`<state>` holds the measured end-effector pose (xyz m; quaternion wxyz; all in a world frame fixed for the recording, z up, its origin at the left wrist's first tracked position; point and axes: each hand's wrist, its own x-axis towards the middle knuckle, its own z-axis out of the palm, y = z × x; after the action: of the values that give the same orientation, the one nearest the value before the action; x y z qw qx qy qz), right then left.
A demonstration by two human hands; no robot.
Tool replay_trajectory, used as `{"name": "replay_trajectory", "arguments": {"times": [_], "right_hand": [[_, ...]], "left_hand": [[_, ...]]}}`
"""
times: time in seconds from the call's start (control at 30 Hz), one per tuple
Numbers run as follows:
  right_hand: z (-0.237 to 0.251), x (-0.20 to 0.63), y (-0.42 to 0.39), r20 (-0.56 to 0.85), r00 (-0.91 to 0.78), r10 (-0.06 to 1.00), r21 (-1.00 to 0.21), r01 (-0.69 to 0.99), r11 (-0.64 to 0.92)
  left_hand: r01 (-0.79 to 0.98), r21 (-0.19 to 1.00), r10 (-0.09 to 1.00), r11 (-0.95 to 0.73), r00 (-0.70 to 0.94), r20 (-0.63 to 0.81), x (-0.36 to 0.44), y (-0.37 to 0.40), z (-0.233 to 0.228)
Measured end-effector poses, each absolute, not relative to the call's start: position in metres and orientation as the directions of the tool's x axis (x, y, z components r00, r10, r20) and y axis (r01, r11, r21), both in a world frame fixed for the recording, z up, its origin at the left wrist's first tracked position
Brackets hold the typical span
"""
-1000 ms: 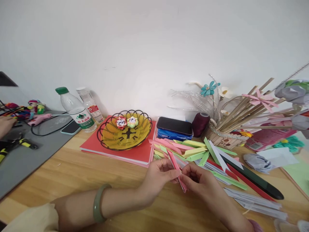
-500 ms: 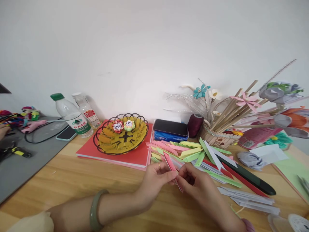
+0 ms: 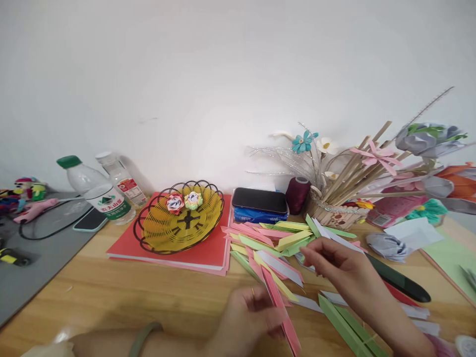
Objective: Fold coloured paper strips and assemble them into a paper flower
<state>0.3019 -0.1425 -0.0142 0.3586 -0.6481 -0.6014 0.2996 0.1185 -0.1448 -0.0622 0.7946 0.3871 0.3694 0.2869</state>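
My left hand (image 3: 253, 317) is low at the front of the table, blurred. It is closed around a folded pink paper strip (image 3: 277, 302), pinched between thumb and fingers and slanting down to the right. To its right, my right hand (image 3: 340, 267) hovers over the pile, its fingers loosely bent and nothing visible between them. Beneath it are folded paper strips (image 3: 256, 240) in pink, yellow, green and white. Green folded strips (image 3: 344, 325) lie below my right wrist, partly covered by the forearm.
Left of the pile, a yellow woven basket (image 3: 159, 233) holds two paper balls on red paper sheets (image 3: 122, 243). Bottles (image 3: 107, 198) stand farther left. Behind are a phone (image 3: 260, 200) on a blue packet, a thread spool (image 3: 298, 196) and a flower basket (image 3: 336, 215). A dark-green tool (image 3: 401, 277) lies right.
My hands have parted. The left has lowered, keeping the pink strip, while the right has moved up and right over the pile. Green strips now show below my right forearm. The view has shifted slightly.
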Motion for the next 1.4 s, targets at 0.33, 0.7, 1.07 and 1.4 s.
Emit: {"name": "replay_trajectory", "arguments": {"times": [0.33, 0.7, 1.07, 1.4], "right_hand": [[-0.058, 0.276, -0.138, 0.133, -0.209, 0.969, -0.356, 0.902, 0.244], [-0.023, 0.315, -0.127, 0.218, 0.12, 0.969, -0.489, 0.873, 0.002], [-0.029, 0.297, -0.124, 0.397, -0.229, 0.889, -0.339, 0.864, 0.373], [-0.039, 0.277, -0.119, 0.235, -0.361, 0.903, -0.126, 0.909, 0.396]], "left_hand": [[-0.028, 0.758, 0.578, 0.651, 0.666, -0.472, 0.114, -0.15, -0.068], [0.004, 0.752, 0.554, 0.659, 0.674, -0.489, 0.116, -0.148, -0.059], [-0.018, 0.769, 0.578, 0.638, 0.672, -0.463, 0.117, -0.147, -0.057], [-0.039, 0.783, 0.598, 0.621, 0.669, -0.441, 0.118, -0.148, -0.057]]}}
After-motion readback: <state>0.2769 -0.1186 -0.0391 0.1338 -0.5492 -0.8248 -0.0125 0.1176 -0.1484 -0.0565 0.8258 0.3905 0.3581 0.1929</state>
